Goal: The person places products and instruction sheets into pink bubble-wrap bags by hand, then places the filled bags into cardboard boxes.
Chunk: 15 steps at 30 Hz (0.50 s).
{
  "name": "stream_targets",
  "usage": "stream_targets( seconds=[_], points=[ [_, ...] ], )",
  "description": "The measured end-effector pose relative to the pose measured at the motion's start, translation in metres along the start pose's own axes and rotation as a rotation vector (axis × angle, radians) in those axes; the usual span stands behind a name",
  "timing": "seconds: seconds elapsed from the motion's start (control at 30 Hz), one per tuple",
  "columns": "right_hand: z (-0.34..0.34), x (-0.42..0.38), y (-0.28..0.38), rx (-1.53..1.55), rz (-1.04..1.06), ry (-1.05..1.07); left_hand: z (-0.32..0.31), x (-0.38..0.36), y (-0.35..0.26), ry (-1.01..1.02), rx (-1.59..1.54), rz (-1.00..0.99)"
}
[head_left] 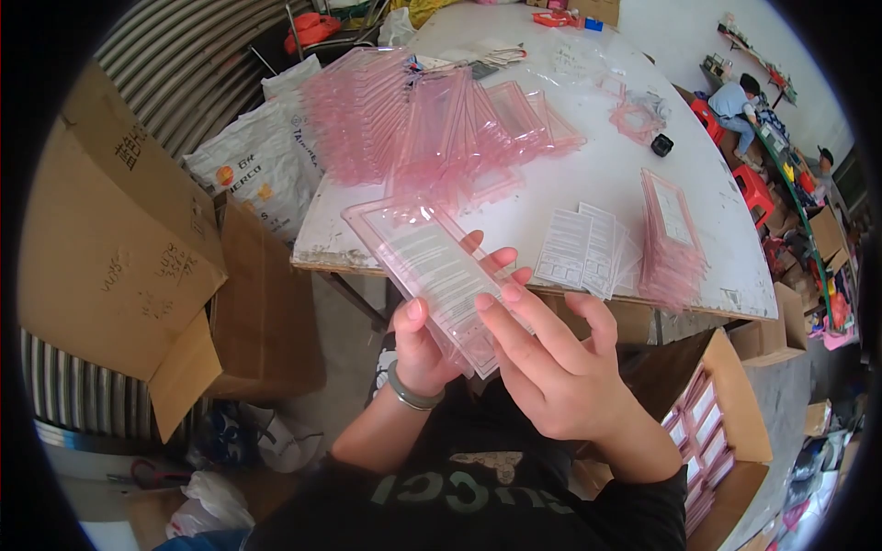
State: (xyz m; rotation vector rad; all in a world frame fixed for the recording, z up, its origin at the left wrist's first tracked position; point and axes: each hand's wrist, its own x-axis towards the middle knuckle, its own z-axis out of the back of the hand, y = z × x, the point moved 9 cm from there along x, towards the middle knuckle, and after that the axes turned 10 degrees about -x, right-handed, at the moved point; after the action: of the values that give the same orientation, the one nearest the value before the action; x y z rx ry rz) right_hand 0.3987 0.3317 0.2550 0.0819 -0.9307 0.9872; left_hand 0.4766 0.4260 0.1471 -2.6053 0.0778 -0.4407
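Observation:
A clear plastic sleeve with a pink border (409,241) is tilted in front of me, with a printed white card inside its window. My left hand (430,354) holds it from below, thumb on the near edge and fingertips showing past the far edge. The fingers of my right hand (560,367) press on the card's right side, near the sleeve's lower end. Beyond, large fanned stacks of pink-edged sleeves (358,119) lie on the white table (570,174). Loose printed cards (562,243) lie beside a pile of sleeves with cards inside (669,230).
Cardboard boxes (110,230) and white sacks (253,161) stand at the left. An open carton (749,413) of packed pink sleeves is at lower right. A small black object (661,144) sits on the table. Two people (733,99) are in the right background.

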Motion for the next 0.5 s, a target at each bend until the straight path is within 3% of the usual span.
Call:
stream_targets(
  seconds=[0.13, 0.23, 0.33, 0.43, 0.5],
  points=[
    [-0.003, 0.004, 0.002, -0.037, -0.022, 0.003, -0.005, -0.002, 0.008, 0.012, -0.008, 0.039],
    [-0.006, 0.004, -0.002, -0.046, -0.032, 0.019, -0.008, -0.002, 0.012, 0.099, -0.18, 0.041],
    [-0.009, 0.003, -0.008, -0.069, -0.045, 0.033, -0.008, -0.001, 0.004, 0.018, -0.118, -0.041],
    [-0.016, -0.002, -0.009, -0.066, -0.043, 0.047, 0.001, -0.001, 0.013, 0.014, -0.172, 0.032],
    [-0.022, -0.005, -0.007, -0.041, -0.021, 0.058, 0.006, 0.0, 0.01, -0.003, -0.044, 0.015]
  ],
)
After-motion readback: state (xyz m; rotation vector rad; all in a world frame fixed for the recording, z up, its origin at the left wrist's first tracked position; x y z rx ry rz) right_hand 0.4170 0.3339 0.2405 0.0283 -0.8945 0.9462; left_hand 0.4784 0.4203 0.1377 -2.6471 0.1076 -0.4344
